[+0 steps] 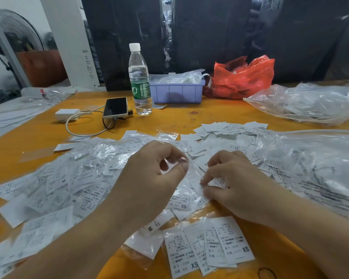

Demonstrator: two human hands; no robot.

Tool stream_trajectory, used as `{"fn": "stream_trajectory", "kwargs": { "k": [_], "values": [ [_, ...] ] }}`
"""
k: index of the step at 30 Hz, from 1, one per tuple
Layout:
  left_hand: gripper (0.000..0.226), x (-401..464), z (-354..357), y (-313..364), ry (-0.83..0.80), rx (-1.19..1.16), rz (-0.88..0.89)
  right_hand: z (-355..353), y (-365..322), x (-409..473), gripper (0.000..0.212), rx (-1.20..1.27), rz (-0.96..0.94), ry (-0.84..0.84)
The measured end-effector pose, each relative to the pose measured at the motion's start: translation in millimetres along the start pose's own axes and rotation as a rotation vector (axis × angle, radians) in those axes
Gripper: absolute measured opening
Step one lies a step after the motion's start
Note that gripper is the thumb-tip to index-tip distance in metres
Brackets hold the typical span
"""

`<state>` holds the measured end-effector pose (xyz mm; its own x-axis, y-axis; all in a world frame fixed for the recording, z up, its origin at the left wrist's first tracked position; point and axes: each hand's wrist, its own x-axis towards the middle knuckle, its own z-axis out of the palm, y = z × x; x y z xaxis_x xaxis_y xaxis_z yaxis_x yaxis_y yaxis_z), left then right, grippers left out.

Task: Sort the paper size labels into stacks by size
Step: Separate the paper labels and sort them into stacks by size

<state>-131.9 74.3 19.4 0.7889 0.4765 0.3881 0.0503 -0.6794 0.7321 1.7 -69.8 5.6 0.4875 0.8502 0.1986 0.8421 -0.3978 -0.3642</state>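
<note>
A wide heap of white paper size labels (73,178), many in clear sleeves, covers the orange table (189,115); letters XL, S, M and XS show on them. Near the front edge lies a fanned group of XS labels (210,246). My left hand (147,178) hovers over the heap's middle, thumb and fingertips pinching a clear plastic sleeve (181,164). My right hand (232,182) sits just to its right, fingertips pinching a label (197,178) that comes out of that sleeve. A separate spread of labels (230,129) lies behind the hands.
A water bottle (139,81), a phone (115,107) with a white charger and cable (69,115), a lilac bin (177,91) and a red plastic bag (242,77) stand at the back. Clear bags of labels (310,103) fill the right side. A rubber band (267,273) lies front right.
</note>
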Motion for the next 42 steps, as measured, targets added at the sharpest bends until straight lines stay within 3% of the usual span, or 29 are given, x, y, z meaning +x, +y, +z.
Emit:
{"fn": "stream_trajectory", "kwargs": {
  "k": [2, 5, 7, 17, 25, 35, 42],
  "values": [
    [0.004, -0.3, -0.8, -0.2, 0.012, -0.034, -0.03, 1.0, -0.4, 0.4, 0.019, 0.002, 0.006, 0.016],
    [0.003, 0.4, -0.5, -0.3, 0.026, -0.065, -0.04, 4.8, -0.1, 2.9, 0.046, -0.069, 0.027, 0.016],
    [0.004, 0.7, 0.1, 0.4, 0.049, -0.05, -0.038, 7.0, -0.2, 4.3, 0.053, -0.103, 0.054, 0.004],
    [0.013, -1.9, -1.8, 6.4, 0.036, -0.019, 0.02, 5.7, -1.5, 6.9, 0.018, 0.114, 0.073, 0.102],
    [0.019, 0.5, -2.3, 2.8, -0.015, 0.06, -0.027, 6.0, -0.1, 9.8, 0.012, 0.293, 0.154, 0.099],
    [0.022, 0.2, -2.8, 0.1, -0.067, 0.018, -0.052, 0.8, -4.6, 12.6, 0.014, 0.339, 0.128, 0.258],
    [0.019, -0.1, -6.5, 1.4, -0.059, -0.05, 0.023, -10.6, -9.9, 7.1, 0.009, 0.788, 0.083, 0.4]
  ]
}}
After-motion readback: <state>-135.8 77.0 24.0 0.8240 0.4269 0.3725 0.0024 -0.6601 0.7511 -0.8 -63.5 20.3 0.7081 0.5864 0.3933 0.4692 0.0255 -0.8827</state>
